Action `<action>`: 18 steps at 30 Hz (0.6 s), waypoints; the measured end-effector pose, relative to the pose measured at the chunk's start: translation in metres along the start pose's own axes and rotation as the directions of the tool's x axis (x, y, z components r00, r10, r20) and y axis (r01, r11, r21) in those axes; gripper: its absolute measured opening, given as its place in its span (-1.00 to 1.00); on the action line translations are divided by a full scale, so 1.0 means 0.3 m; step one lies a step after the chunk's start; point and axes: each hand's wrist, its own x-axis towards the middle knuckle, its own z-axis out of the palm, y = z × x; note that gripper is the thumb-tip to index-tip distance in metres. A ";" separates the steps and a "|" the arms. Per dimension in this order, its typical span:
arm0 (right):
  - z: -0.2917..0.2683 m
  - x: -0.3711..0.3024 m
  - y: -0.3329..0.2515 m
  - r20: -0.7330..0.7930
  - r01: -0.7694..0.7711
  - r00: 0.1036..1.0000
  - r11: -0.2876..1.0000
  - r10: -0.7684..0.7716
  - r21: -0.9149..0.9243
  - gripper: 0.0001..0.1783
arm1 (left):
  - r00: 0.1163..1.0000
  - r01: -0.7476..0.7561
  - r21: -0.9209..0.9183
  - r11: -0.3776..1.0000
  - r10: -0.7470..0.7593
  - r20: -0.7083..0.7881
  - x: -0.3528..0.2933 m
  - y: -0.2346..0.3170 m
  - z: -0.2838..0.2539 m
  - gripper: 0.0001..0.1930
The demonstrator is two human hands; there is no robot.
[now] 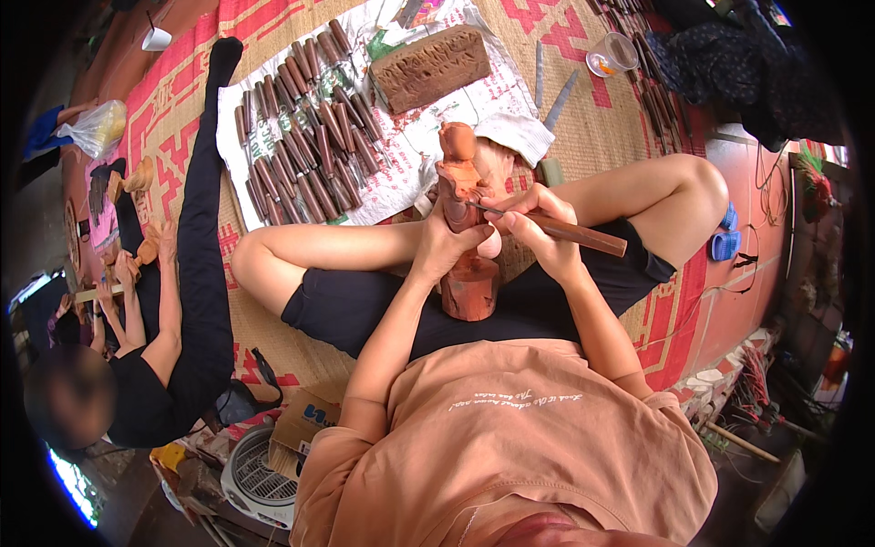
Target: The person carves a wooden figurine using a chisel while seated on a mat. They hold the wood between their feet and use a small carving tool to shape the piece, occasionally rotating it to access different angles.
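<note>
Between my crossed legs stands a reddish carved wooden figure (pixel 469 290), with a rounded head at its far end and a round base near my lap. My left hand (pixel 444 248) is wrapped round its middle from the left. In my right hand (pixel 547 235) is a carving chisel (pixel 588 239) with a long brown wooden handle. Its thin metal blade points left, with the tip at the figure's upper body. Fingers partly cover the blade and the carved detail there. A white cloth (pixel 518 135) lies just beyond the figure.
Rows of wooden-handled chisels (pixel 310 146) lie on a white sack (pixel 401 191) beside a brown block (pixel 430 68). Metal blades (pixel 561 98) and a clear plastic cup (pixel 612 55) are at the far right. Another person (pixel 155 346) sits at left, holding a wooden piece. A fan (pixel 262 469) stands behind.
</note>
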 end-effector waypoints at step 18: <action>0.122 -0.068 -0.011 -0.221 -0.033 0.975 0.991 0.004 -0.128 -0.80 | 0.995 -0.071 0.140 0.988 0.079 -0.057 0.001 -0.016 0.009 -0.34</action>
